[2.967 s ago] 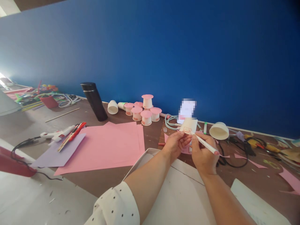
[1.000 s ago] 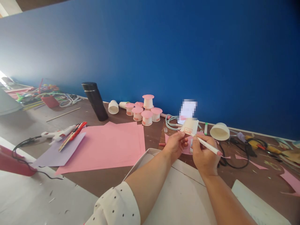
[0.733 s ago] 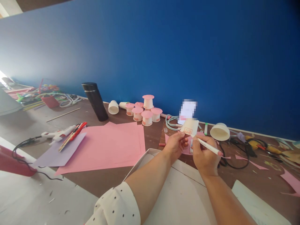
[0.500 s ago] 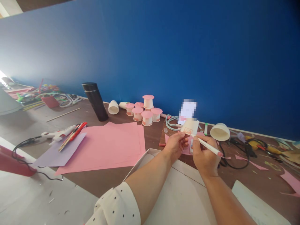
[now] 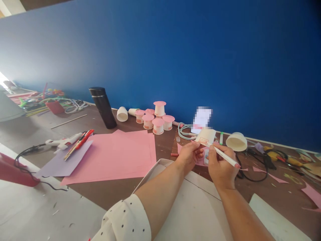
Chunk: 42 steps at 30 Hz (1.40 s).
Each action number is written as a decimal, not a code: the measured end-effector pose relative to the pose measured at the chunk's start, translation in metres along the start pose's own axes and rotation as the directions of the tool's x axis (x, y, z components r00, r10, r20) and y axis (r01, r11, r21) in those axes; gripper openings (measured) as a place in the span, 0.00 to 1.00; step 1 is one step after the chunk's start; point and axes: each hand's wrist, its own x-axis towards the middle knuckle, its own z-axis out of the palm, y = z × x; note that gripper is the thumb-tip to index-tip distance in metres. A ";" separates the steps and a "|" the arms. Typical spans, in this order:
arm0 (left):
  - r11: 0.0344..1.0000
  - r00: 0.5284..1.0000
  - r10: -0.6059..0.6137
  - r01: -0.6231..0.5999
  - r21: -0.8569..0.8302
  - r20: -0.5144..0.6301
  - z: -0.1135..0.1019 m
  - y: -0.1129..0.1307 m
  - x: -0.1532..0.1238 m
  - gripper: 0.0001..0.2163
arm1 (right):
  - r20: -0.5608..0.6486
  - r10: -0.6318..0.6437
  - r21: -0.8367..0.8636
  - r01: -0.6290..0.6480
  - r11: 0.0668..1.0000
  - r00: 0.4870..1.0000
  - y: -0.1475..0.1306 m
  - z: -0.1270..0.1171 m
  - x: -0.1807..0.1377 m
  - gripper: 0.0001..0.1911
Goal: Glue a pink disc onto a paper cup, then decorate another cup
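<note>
A white paper cup point(image 5: 206, 134) with a reddish drawn outline on its side is held by my left hand point(image 5: 188, 156), whose fingers pinch its lower edge. My right hand point(image 5: 221, 167) grips a white marker pen point(image 5: 227, 157) with a pinkish end, its tip at the cup's side near the drawn lines. To the left stand several upturned paper cups with pink paper discs on top point(image 5: 158, 126), one stacked above the others. Behind the held cup leans a phone point(image 5: 201, 118) with a blurred-out screen.
Pink paper sheets point(image 5: 120, 155) lie at left, with a lilac sheet, a utility knife point(image 5: 79, 144) and a white glue gun point(image 5: 65, 142). A black flask point(image 5: 104, 108) stands behind them. A white cup point(image 5: 236, 142) lies at right beside black cables and pink scraps.
The view has shifted slightly. Both hands still hold the cup and marker in nearly the same place, and the cup looks a little more tilted to the right.
</note>
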 end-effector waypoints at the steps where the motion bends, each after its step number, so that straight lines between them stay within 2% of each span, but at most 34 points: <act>1: 1.000 1.000 -0.001 0.001 0.000 -0.001 0.000 0.000 0.000 0.02 | 0.001 0.004 0.003 -0.004 1.000 1.000 0.001 0.000 0.000 0.12; 23: 1.000 1.000 -0.001 0.001 -0.010 -0.008 0.001 0.000 0.000 0.03 | -0.002 -0.007 0.051 0.007 0.999 1.000 0.004 0.001 -0.002 0.17; 42: 1.000 1.000 -0.003 0.003 -0.010 0.005 0.000 0.000 0.000 0.02 | 0.022 0.039 0.028 -0.039 0.999 0.999 0.005 -0.001 -0.003 0.11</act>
